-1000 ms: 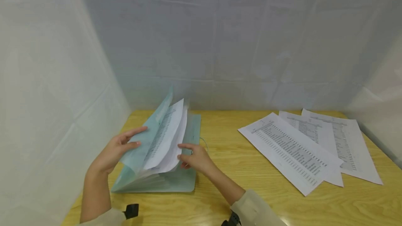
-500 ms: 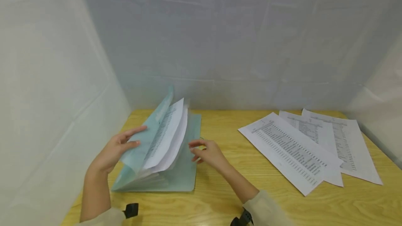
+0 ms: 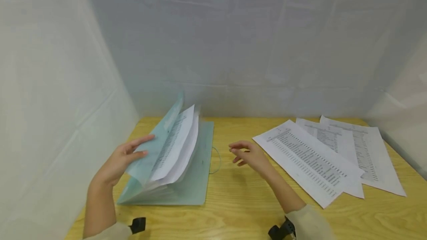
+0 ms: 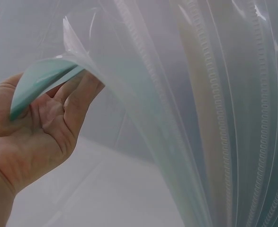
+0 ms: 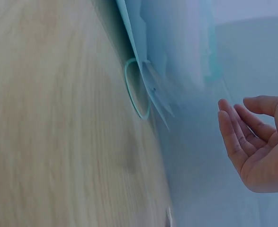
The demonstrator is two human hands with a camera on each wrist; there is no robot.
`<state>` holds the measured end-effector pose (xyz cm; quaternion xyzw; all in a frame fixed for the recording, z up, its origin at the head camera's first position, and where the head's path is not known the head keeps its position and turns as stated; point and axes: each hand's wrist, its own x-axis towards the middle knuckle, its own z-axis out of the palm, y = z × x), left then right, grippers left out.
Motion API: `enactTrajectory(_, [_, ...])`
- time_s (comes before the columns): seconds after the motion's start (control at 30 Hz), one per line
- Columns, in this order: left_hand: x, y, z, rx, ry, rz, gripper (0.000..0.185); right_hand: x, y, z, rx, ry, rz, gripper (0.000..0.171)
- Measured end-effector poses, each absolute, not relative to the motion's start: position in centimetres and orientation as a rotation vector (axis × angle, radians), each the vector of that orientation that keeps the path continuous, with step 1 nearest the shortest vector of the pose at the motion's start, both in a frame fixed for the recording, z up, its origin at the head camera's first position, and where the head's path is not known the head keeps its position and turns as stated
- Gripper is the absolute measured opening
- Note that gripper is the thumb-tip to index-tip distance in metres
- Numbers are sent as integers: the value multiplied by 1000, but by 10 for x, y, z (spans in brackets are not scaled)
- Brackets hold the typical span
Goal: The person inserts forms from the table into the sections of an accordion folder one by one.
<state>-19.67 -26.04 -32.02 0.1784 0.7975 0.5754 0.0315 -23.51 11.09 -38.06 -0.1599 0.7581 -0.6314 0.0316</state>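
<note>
Your left hand holds the folder's raised cover between thumb and straight fingers, keeping the pockets fanned open at the left of the surface. Your right hand hovers empty, fingers loosely spread, between the folder and the printed sheets, touching neither.

Bare counter between the open folder and the printed sheets gives passage; white walls close three sides.
</note>
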Motion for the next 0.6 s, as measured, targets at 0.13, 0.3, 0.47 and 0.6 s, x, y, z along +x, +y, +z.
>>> enactTrajectory(0.13, [-196, -261, -320, 553, 2457, 1768, 48, -238, 135, -377, -468, 2393, -1932, 32])
enactTrajectory(0.3, [-196, -260, -318, 554, 2456, 1761, 49, -238, 169, -372, -422, 2428, -1966, 33])
enactTrajectory(0.47, [-194, -259, -317, 552, 2457, 1766, 48, -236, 206, -368, -328, 2476, -1962, 39])
enactTrajectory(0.6, [-193, -258, -316, 553, 2464, 1761, 48, -233, 237, -366, -282, 2533, -1939, 43])
